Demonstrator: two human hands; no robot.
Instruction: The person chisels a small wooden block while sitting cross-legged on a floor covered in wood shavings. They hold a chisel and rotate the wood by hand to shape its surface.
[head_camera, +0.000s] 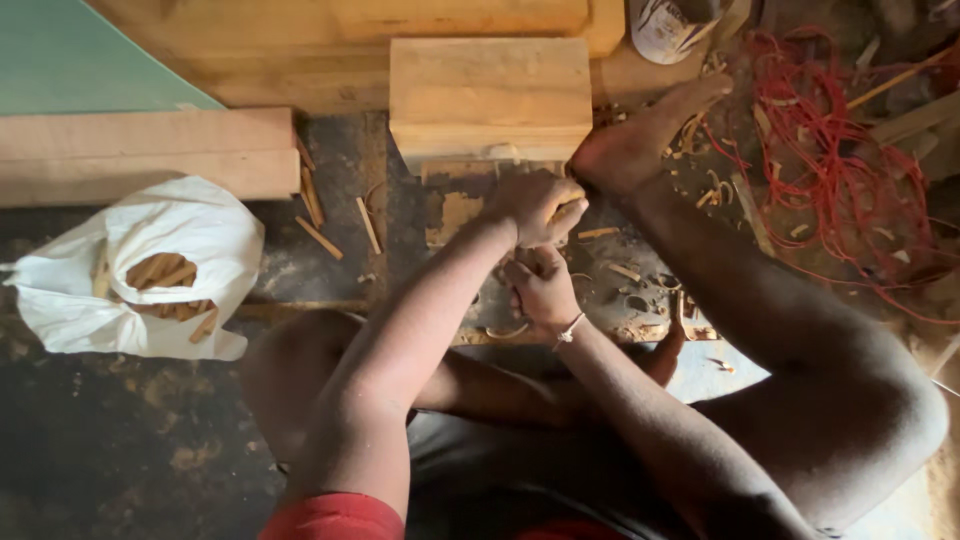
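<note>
My left hand (538, 205) is clenched around a small pale wooden piece (572, 207) that peeks out between thumb and fingers. Just below it and touching it, my right hand (540, 290), with a thin band at the wrist, is closed in a fist; whatever it grips is hidden. Both hands hover over a dark worn board (455, 210) littered with curled wood shavings (505, 330). A large pale wooden block (490, 95) stands right behind the hands. My bare foot (640, 140) rests to the right of that block.
A white bag (215, 245) holding several short wooden sticks (160, 272) lies on the floor at left. Long planks (140, 155) lie behind it. A tangle of red cord (830, 150) spreads at right, and a white container (662, 28) stands at the top. Loose sticks (320, 237) lie near the block.
</note>
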